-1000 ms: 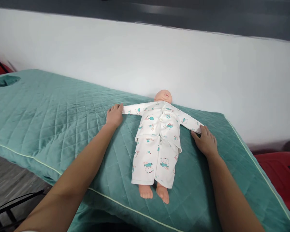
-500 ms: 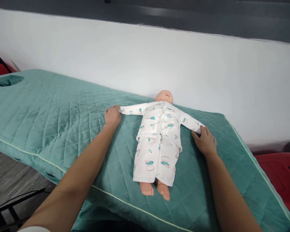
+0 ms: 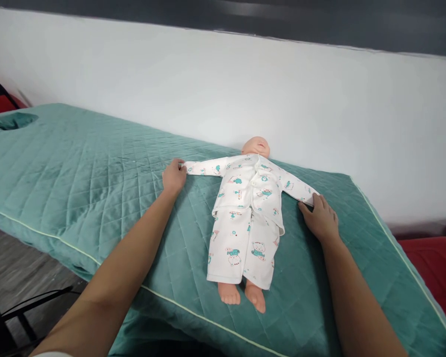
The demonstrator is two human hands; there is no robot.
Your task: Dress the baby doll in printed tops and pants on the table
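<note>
A baby doll [image 3: 256,146] lies on its back on the green quilted bed cover [image 3: 107,198], its head by the wall and its bare feet toward me. It wears a white printed pajama top [image 3: 245,186] and matching pants [image 3: 226,253]. Both sleeves are stretched out sideways. My left hand [image 3: 174,176] is closed on the cuff of the sleeve at left. At the end of the other sleeve, my right hand [image 3: 320,216] has its fingers over the cuff and its thumb below it. The doll's own hands are hidden.
A white wall [image 3: 171,84] runs along the bed's far side. A face hole [image 3: 14,120] opens in the bed at far left. Something red [image 3: 429,263] stands beyond the right edge, and a black metal frame [image 3: 37,302] is at lower left.
The view has shifted slightly, so the doll sits a little further right in it. Both hands remain at the sleeve ends.
</note>
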